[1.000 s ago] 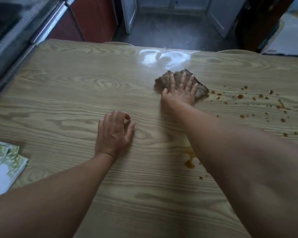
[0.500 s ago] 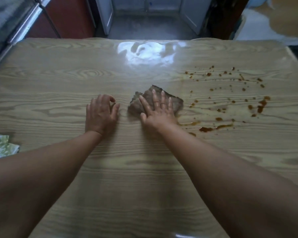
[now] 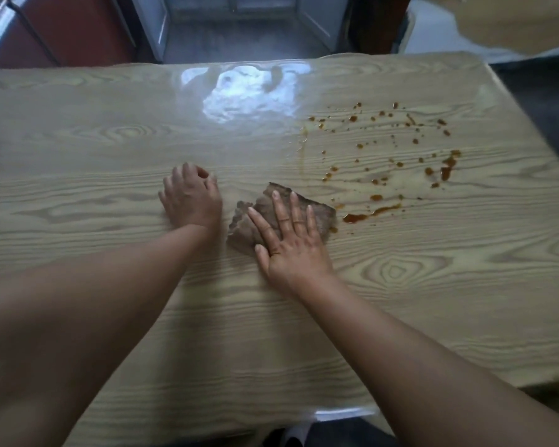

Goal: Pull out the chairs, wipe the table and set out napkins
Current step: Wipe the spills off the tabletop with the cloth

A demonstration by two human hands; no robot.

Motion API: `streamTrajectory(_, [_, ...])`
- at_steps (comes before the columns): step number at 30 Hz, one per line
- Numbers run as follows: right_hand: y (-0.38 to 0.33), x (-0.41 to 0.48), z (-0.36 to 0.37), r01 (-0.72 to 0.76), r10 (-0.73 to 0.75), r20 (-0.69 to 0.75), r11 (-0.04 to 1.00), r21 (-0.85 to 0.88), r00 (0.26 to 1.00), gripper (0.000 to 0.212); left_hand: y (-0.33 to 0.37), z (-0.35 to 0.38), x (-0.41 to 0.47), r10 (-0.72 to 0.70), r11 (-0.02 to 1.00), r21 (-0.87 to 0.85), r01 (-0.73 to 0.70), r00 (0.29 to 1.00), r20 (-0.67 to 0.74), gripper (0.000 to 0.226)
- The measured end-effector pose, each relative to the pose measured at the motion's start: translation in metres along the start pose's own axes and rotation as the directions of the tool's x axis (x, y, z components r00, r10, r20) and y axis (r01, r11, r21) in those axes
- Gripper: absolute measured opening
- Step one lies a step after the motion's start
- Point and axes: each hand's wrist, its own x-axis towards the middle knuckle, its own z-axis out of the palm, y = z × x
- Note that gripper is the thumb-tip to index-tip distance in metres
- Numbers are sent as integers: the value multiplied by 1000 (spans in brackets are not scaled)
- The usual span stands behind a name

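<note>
The right hand [image 3: 292, 250] lies flat, fingers spread, on a brown cloth [image 3: 265, 217] on the tabletop [image 3: 433, 285]. The blurry left hand [image 3: 191, 196] seems loosely curled, holding nothing. Brown spots [image 3: 384, 150] sit nearby.

Both arms are bare all the way up, no sleeves showing anywhere in the shot. No watch or bracelet on either wrist. The left hand [image 3: 191, 196] and right hand [image 3: 291, 241] are both ungloved, with short plain nails, no polish.
</note>
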Motion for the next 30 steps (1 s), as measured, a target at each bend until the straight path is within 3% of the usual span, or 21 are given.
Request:
streamTrajectory(8, [18, 67, -16, -131, 131, 8, 991, -2, 991, 63, 21, 17, 8, 106, 988, -115, -107, 994, -10, 25])
streamTrajectory(22, [39, 189, -47, -235, 235, 50, 972, -11, 971, 61, 25, 19, 8, 150, 988, 22, -150, 989, 18, 22])
streamTrajectory(30, [67, 206, -57, -283, 283, 52, 959, 5, 958, 61, 25, 17, 9, 169, 985, 32, -170, 985, 24, 23])
